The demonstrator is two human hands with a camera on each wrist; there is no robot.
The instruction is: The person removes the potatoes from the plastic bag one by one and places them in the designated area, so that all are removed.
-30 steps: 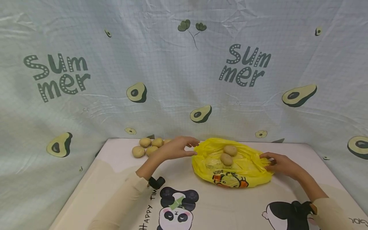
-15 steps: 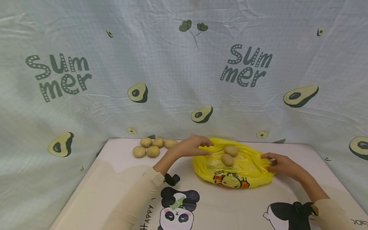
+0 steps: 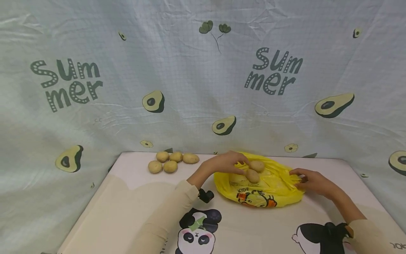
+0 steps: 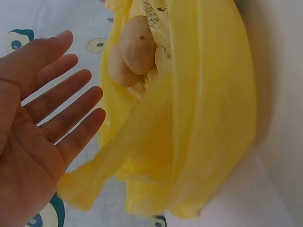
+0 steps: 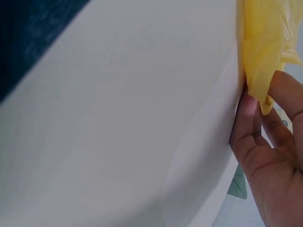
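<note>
A yellow plastic bag [image 3: 266, 188] with a printed cartoon lies on the table. Two potatoes rest at its opening, a nearer potato [image 3: 252, 175] and a farther potato [image 3: 257, 165]. My left hand [image 3: 226, 163] hovers over the bag's left side, fingertips right by the potatoes in the head view. In the left wrist view the left hand [image 4: 52, 109] has its fingers spread and straight, with a gap to the potatoes [image 4: 138, 46]. My right hand [image 3: 314, 181] pinches the bag's right end; the right wrist view shows yellow plastic [image 5: 265, 71] between its thumb and fingers.
Several loose potatoes [image 3: 170, 166] sit at the table's back left. The pale table [image 3: 127, 211] carries printed panda and girl figures. Behind its back edge hangs a curtain [image 3: 190, 70] with avocado prints.
My left hand has moved right, from the bag's left edge to beside the two potatoes, uncovering a loose potato behind it. My right hand stays at the bag's right end.
</note>
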